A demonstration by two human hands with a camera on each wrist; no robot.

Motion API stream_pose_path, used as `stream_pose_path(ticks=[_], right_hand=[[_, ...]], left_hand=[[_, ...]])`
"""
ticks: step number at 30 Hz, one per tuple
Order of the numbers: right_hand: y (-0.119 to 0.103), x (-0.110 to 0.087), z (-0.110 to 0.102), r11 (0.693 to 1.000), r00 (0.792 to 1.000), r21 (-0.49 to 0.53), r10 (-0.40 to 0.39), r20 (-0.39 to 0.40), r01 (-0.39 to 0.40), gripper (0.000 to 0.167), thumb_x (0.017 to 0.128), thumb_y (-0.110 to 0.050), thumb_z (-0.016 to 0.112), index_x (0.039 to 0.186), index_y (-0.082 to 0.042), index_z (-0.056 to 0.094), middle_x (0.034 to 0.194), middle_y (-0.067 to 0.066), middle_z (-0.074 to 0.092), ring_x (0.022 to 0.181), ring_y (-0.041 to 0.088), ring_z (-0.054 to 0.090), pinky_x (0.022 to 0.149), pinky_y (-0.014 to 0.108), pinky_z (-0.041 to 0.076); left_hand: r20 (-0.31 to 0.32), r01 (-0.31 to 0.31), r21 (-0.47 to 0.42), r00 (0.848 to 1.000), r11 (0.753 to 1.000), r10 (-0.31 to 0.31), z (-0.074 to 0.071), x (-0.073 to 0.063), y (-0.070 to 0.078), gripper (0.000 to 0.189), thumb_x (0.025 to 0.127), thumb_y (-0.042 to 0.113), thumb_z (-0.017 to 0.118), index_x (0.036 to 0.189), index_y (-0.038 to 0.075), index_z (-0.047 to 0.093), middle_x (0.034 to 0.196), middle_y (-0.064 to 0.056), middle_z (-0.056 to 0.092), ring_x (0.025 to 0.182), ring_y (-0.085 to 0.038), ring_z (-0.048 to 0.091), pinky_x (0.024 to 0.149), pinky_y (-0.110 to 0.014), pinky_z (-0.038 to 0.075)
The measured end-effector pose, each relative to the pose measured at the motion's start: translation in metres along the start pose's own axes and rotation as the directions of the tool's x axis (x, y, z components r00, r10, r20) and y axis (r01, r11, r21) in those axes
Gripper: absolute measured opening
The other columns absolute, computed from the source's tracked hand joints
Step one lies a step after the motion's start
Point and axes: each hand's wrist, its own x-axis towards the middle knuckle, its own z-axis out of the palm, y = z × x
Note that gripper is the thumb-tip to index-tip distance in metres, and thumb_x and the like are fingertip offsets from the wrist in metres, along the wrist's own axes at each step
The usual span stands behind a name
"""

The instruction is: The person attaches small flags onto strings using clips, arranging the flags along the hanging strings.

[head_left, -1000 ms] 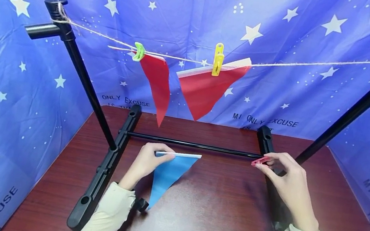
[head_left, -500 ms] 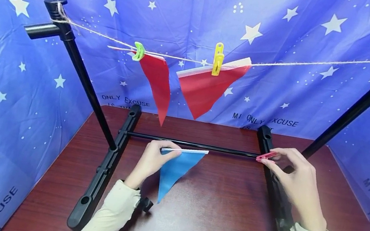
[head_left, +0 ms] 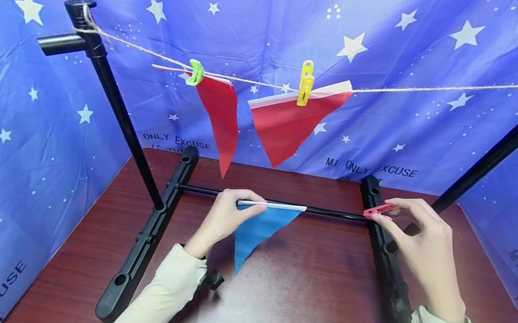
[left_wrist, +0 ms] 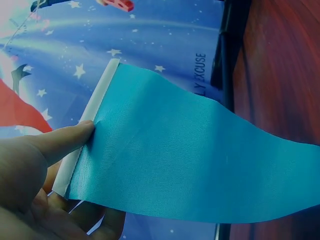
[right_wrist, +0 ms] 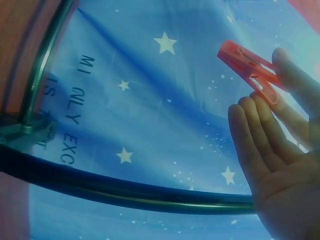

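My left hand (head_left: pixel 227 214) pinches a blue triangular pennant (head_left: pixel 256 228) by its white top band, thumb in front and fingers behind. The pennant's tip hangs down over the table; in the left wrist view the blue cloth (left_wrist: pixel 165 145) spreads out to the right from the thumb. On the right, my right hand (head_left: pixel 427 248) holds a red clothespin (head_left: pixel 377 210) by its handles between thumb and fingertips. The right wrist view shows the clothespin (right_wrist: pixel 250 70) with its nose pointing away from the hand and the other fingers extended beside it.
A string (head_left: pixel 416 87) runs between two black posts (head_left: pixel 117 101). From it hang two red pennants (head_left: pixel 222 122), one under a green clothespin (head_left: pixel 195 73), the other under a yellow clothespin (head_left: pixel 305 84). A black crossbar (head_left: pixel 332 212) joins the stand's feet on the brown table (head_left: pixel 298 301).
My left hand has risen forward and to the right with the blue pennant. The right hand has moved slightly up and to the right, still holding the red clothespin.
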Motion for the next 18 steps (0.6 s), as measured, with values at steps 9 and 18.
stream_pose_path(ticks=[9, 18], right_hand=[[-0.008, 0.011, -0.004, 1.0, 0.999, -0.003, -0.022, -0.029, 0.022, 0.041, 0.067, -0.001, 0.089, 0.104, -0.013, 0.076, 0.086, -0.001, 0.068, 0.071, -0.001, 0.048, 0.058, 0.01, 0.032], [-0.018, 0.021, -0.008, 0.999, 0.997, -0.006, -0.046, -0.056, 0.045, 0.041, 0.065, 0.002, 0.089, 0.102, -0.01, 0.076, 0.085, 0.003, 0.069, 0.071, -0.002, 0.049, 0.059, 0.011, 0.029]], left_hand=[[-0.003, -0.033, -0.003, 0.999, 0.999, 0.033, 0.006, 0.009, 0.012, 0.009, 0.088, 0.028, 0.077, 0.095, 0.023, 0.079, 0.09, 0.011, 0.075, 0.089, -0.004, 0.068, 0.081, -0.035, 0.055], [-0.007, -0.07, -0.011, 0.998, 0.997, 0.07, 0.011, 0.016, 0.024, 0.011, 0.088, 0.028, 0.077, 0.096, 0.021, 0.079, 0.088, 0.011, 0.075, 0.087, -0.001, 0.067, 0.081, -0.027, 0.053]])
